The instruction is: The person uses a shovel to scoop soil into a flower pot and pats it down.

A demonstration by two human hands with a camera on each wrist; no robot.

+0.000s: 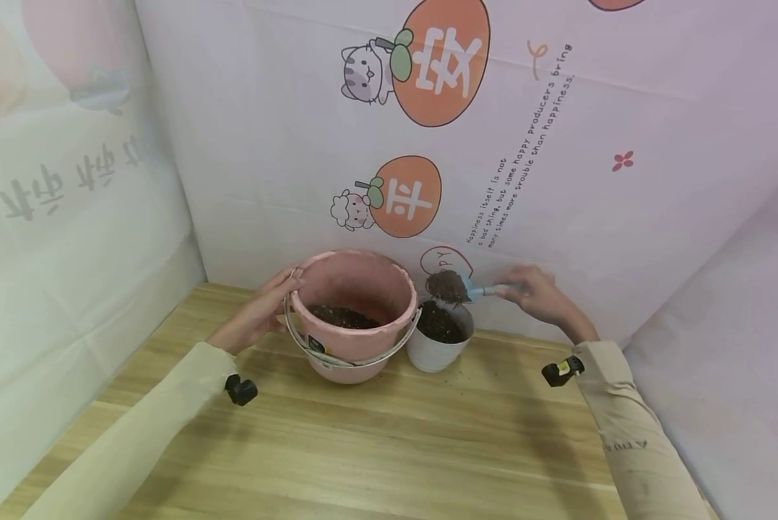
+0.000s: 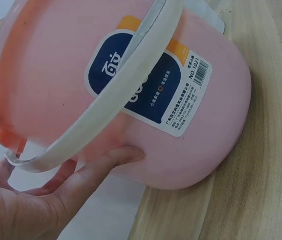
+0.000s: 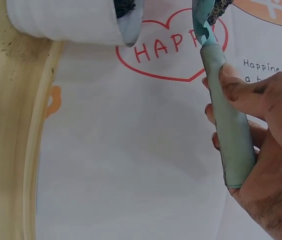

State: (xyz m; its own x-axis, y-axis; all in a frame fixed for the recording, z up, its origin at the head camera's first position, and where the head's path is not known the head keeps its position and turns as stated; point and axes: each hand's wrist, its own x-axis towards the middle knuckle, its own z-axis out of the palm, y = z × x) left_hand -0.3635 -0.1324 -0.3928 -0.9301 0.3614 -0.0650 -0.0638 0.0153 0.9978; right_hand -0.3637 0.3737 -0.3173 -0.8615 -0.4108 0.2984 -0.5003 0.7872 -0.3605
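Note:
A pink bucket [image 1: 356,347] with dark soil inside and a whitish handle [image 2: 116,95] stands on the table. My left hand [image 1: 265,303] holds its left side, fingers up at the rim and the thumb [image 2: 126,155] against the outer wall. Beside the bucket on the right is a white pot [image 1: 435,354] holding dark soil. Over the pot's rim, a small blue-green trowel [image 3: 225,115] carries a heap of soil [image 1: 448,287]. My right hand [image 1: 537,292] grips the trowel by its handle, thumb along it.
The wooden table [image 1: 362,448] shows soil crumbs near the pot. A printed white sheet [image 1: 284,144] hangs right behind the bucket and pot, with more white sheets at left and right. The bucket's handle hangs down across its front.

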